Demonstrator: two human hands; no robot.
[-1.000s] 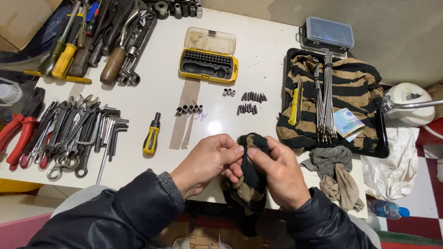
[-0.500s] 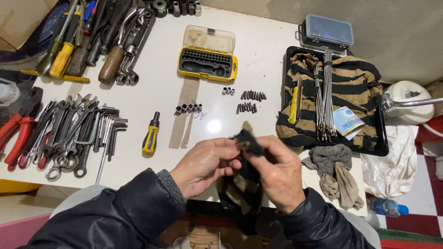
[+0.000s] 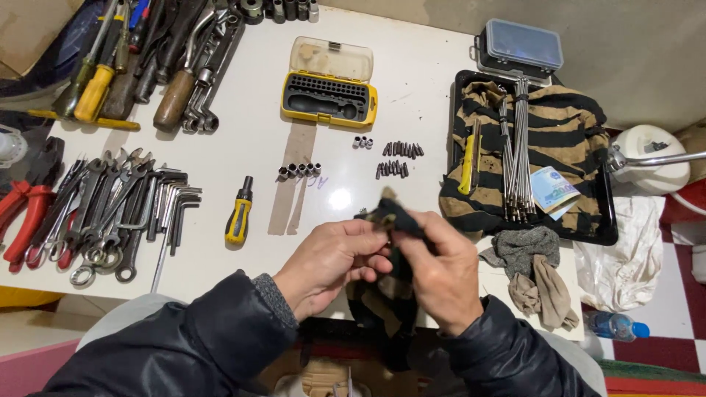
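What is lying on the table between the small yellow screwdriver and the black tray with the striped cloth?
In the head view, between the yellow screwdriver and the black tray lie rows of small sockets and dark bits.

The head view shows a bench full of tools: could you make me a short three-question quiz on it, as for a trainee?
1. True or false: both hands, the left hand and the right hand, grip the striped cloth.
2. Which lies nearest the left hand? A) the small yellow screwdriver B) the red pliers C) the grey plastic case
3. What colour is the open bit case at the back of the white table?

Key: 1 true; 2 A; 3 yellow, with a clear lid.
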